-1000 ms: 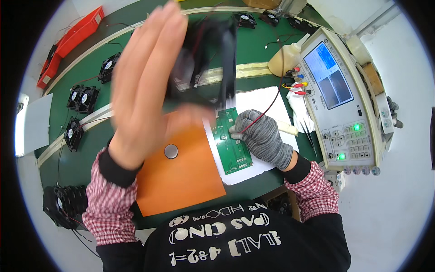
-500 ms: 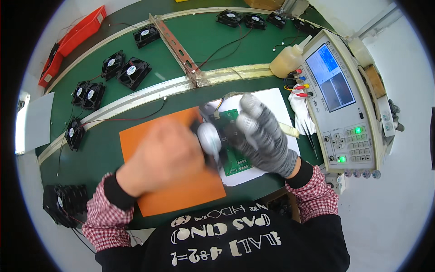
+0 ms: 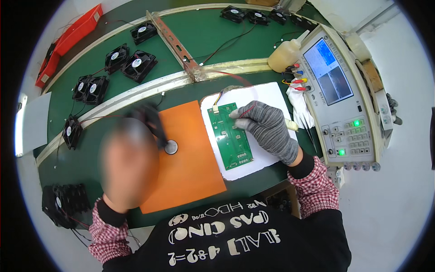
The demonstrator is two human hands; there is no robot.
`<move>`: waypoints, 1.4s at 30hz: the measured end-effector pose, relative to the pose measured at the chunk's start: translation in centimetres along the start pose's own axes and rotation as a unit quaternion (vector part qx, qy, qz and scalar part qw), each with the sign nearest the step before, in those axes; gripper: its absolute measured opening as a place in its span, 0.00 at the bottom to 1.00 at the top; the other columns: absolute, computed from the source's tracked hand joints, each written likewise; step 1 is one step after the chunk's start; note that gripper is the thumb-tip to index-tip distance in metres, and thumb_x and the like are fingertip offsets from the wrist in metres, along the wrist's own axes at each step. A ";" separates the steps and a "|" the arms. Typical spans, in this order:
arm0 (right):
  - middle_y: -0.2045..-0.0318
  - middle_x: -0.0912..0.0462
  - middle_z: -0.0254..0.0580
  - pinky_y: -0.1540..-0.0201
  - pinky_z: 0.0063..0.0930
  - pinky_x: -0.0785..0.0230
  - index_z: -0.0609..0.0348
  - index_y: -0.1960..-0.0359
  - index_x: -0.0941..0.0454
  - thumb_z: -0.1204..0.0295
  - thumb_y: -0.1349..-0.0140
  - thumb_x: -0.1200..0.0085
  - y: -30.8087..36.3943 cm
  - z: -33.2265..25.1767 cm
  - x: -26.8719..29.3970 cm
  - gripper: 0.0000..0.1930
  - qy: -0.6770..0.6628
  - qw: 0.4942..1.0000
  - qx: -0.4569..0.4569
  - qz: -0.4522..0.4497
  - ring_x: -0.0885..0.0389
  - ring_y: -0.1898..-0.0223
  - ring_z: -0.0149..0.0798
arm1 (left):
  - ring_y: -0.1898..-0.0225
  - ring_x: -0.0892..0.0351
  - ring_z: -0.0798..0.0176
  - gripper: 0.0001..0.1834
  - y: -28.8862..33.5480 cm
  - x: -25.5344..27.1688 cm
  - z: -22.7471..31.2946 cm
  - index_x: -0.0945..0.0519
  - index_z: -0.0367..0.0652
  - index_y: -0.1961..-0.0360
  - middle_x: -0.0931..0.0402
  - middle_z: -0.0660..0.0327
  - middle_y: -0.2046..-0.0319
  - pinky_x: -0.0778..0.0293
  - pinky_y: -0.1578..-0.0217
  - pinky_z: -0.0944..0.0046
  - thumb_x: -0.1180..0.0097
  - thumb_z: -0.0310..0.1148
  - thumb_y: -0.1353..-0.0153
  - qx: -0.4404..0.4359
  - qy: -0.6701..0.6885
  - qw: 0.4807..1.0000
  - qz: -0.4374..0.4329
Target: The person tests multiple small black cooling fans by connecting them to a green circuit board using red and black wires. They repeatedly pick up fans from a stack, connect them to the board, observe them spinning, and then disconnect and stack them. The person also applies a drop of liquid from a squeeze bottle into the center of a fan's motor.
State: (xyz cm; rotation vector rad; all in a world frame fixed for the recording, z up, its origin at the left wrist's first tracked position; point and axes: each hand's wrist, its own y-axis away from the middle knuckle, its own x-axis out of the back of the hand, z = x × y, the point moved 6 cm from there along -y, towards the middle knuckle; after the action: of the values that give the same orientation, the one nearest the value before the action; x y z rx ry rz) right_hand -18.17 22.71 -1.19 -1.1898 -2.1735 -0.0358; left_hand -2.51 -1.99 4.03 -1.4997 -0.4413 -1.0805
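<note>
My right hand (image 3: 268, 129), in a grey knit glove, rests on the top right of a green circuit board (image 3: 229, 136) and pinches a thin red wire (image 3: 248, 109) at its fingertips. The board lies on a white sheet (image 3: 267, 97). My left hand (image 3: 129, 165) is blurred by motion over the left edge of an orange mat (image 3: 190, 172). It grips a black fan (image 3: 152, 123) that sticks out above its fingers. A small round silver disc (image 3: 171, 147) lies on the mat just right of the fan.
A grey test instrument (image 3: 344, 104) with a blue screen and green lights stands at the right, a pale bottle (image 3: 283, 54) behind it. Several black fans (image 3: 131, 61) lie on the green conveyor. A red tray (image 3: 68, 41) sits far left; more fans (image 3: 63, 204) are stacked near left.
My left hand came down from high in front of the camera with the fan, passed to the board by my right hand, then moved left over the mat's edge. The right hand stayed on the board.
</note>
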 end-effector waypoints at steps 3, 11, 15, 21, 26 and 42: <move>0.69 0.21 0.41 0.59 0.33 0.26 0.59 0.67 0.17 0.74 0.48 0.35 0.1 0.3 -0.1 0.07 -0.032 0.999 -0.007 -0.014 0.19 0.65 0.42 | 0.65 0.33 0.55 0.08 0.3 -2.3 3.2 0.23 0.42 0.73 0.34 0.60 0.71 0.39 0.64 0.57 0.40 0.24 0.57 -0.002 0.072 0.985 -0.156; 0.66 0.23 0.41 0.56 0.39 0.29 0.57 0.68 0.19 0.70 0.48 0.37 0.8 -1.7 -1.5 0.07 0.243 0.967 0.072 -0.022 0.22 0.61 0.46 | 0.48 0.34 0.43 0.53 -2.5 -3.5 2.1 0.35 0.38 0.38 0.32 0.50 0.48 0.40 0.43 0.48 0.24 0.45 0.66 0.070 0.142 0.969 -0.190; 0.66 0.23 0.42 0.56 0.39 0.29 0.57 0.67 0.21 0.70 0.49 0.37 0.1 -1.8 -1.9 0.09 0.257 0.963 0.041 -0.066 0.23 0.60 0.47 | 0.49 0.33 0.46 0.53 -1.6 -4.2 2.0 0.33 0.38 0.37 0.31 0.52 0.49 0.37 0.48 0.50 0.23 0.42 0.68 0.090 0.145 0.971 -0.169; 0.68 0.24 0.42 0.57 0.40 0.29 0.58 0.70 0.22 0.73 0.51 0.36 0.0 -1.3 -0.9 0.08 0.129 0.985 0.102 -0.058 0.24 0.61 0.48 | 0.64 0.27 0.58 0.34 -2.4 3.1 5.7 0.28 0.45 0.42 0.26 0.62 0.63 0.29 0.62 0.56 0.36 0.52 0.46 -0.109 -0.090 0.990 0.025; 0.69 0.24 0.42 0.59 0.40 0.29 0.58 0.71 0.22 0.72 0.52 0.35 0.7 -0.6 -0.1 0.09 0.137 0.984 0.113 -0.011 0.24 0.63 0.48 | 0.69 0.24 0.48 0.26 -1.1 6.6 3.3 0.32 0.37 0.42 0.24 0.43 0.66 0.26 0.75 0.53 0.47 0.41 0.36 -0.151 0.427 0.882 0.131; 0.70 0.24 0.41 0.61 0.39 0.29 0.57 0.72 0.22 0.71 0.51 0.36 0.3 -1.3 -1.4 0.08 0.097 0.988 0.121 -0.010 0.23 0.64 0.47 | 0.58 0.23 0.49 0.22 -4.0 6.5 7.3 0.34 0.38 0.45 0.24 0.46 0.57 0.23 0.59 0.52 0.49 0.41 0.34 -0.107 -0.089 0.974 0.181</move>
State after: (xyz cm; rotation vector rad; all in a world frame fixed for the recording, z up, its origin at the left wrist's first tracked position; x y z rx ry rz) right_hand -16.74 21.50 -1.04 -0.9844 -1.9568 0.0976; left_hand 0.38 3.86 12.32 -1.7935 -0.1654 -0.7258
